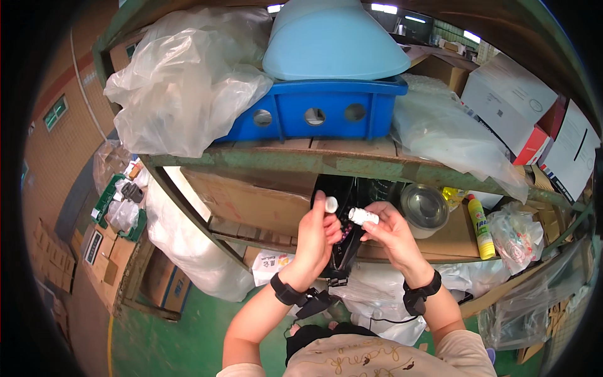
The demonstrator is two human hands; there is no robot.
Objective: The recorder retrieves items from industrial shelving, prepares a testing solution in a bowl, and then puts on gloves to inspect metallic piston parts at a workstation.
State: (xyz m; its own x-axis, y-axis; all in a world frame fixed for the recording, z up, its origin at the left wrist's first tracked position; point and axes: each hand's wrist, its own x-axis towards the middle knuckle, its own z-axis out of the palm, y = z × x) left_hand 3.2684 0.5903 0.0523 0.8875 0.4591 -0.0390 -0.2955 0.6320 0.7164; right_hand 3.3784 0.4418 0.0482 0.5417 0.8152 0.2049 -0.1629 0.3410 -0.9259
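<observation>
A small white bottle (363, 217) is pinched between the thumb and fingers of my right hand (387, 230), its mouth tilted toward the left. My left hand (318, 234) grips a round white cap (331, 204) near the thumb tip, with the other fingers curled in. Cap and bottle are a short gap apart, level with the lower shelf. Behind and below my hands, a black bag (342, 251) stands at the shelf edge, its inside mostly hidden. Dark bands circle both my wrists.
On the lower shelf are a cardboard box (251, 200), a clear round tub (424, 210), a yellow bottle (480, 227) and a plastic bag (516, 237). Above sits a blue crate (292, 113) beside plastic sheeting (182, 88). The rusty shelf beam (352, 164) runs just above my hands.
</observation>
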